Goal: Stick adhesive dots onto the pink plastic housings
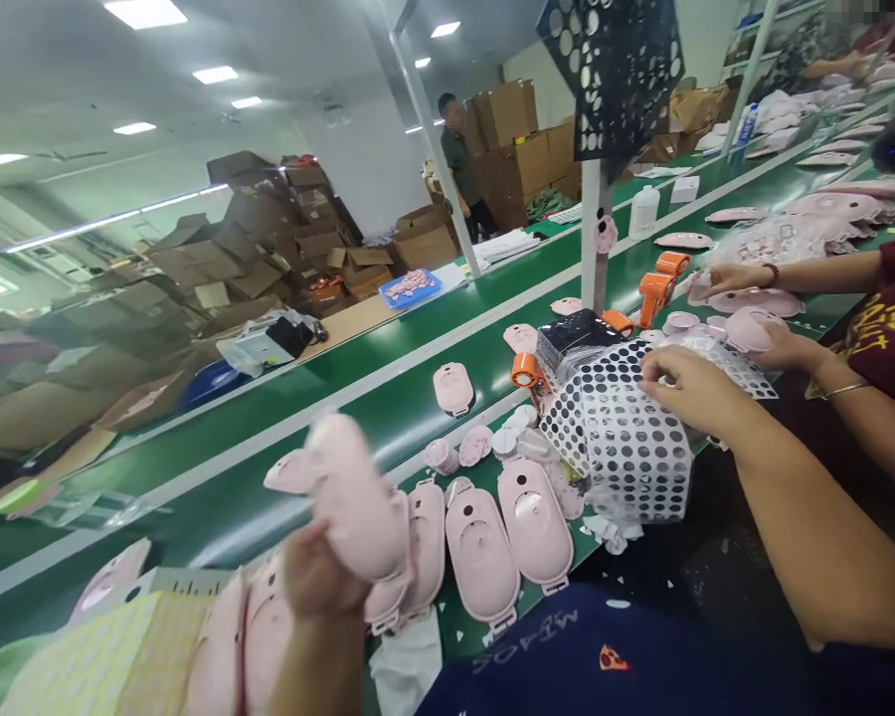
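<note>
My left hand (324,572) grips a pink plastic shell (354,497), blurred by motion, above the row of parts at the table's near edge. Pink oval trays (481,557) lie side by side to its right. My right hand (675,383) is at the top of white sheets with black dots (633,438); its thumb and index finger are pinched together, and what they may hold is too small to make out. Small round pink pieces (475,446) and white discs lie between the trays and the sheets.
A green conveyor (388,423) with a pink part (453,388) runs diagonally past. Orange tape dispensers (523,370) and a black box stand behind the sheets. At right, a co-worker's hands (783,348) handle pink parts. A yellow-white stack (119,656) sits at lower left.
</note>
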`<state>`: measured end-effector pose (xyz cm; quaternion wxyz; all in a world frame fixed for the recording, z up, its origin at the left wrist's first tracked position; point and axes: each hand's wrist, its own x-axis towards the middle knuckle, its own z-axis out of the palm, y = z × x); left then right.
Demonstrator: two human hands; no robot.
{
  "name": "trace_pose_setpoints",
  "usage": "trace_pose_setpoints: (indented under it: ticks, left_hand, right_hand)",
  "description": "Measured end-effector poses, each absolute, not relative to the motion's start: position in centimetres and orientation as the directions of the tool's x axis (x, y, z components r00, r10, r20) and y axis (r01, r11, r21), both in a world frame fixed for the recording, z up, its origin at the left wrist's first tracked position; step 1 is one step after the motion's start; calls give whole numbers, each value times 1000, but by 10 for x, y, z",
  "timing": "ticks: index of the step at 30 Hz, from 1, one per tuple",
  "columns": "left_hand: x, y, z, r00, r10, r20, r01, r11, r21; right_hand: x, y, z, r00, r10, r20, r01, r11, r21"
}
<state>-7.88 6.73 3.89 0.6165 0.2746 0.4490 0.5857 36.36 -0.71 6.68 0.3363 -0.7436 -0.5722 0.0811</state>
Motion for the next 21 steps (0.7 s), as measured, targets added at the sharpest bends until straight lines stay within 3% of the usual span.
trace_pose_setpoints:
  ticks: [3, 5, 8, 13, 21]
  left_hand:
    - [-27, 37, 8, 19, 961, -274, -462, 252, 851]
    - [0, 24, -6, 36, 982, -187, -407, 186, 894]
    - [17, 10, -17, 75, 997, 2, -274, 19, 962]
    - [9, -7, -16, 161, 958, 239, -126, -220, 967]
    - [2, -10, -16, 179, 915, 362, 29, -373, 927]
  right_hand:
    - [309, -9, 64, 420, 796, 436, 536, 171, -827]
    - [264, -11, 61, 279, 882, 380, 285, 302, -910]
    - [211, -14, 61, 81, 963, 258, 62, 254, -965]
    - [182, -11, 65, 44, 985, 164, 29, 163, -986]
    - [182, -10, 64, -32, 989, 142, 72, 144, -987]
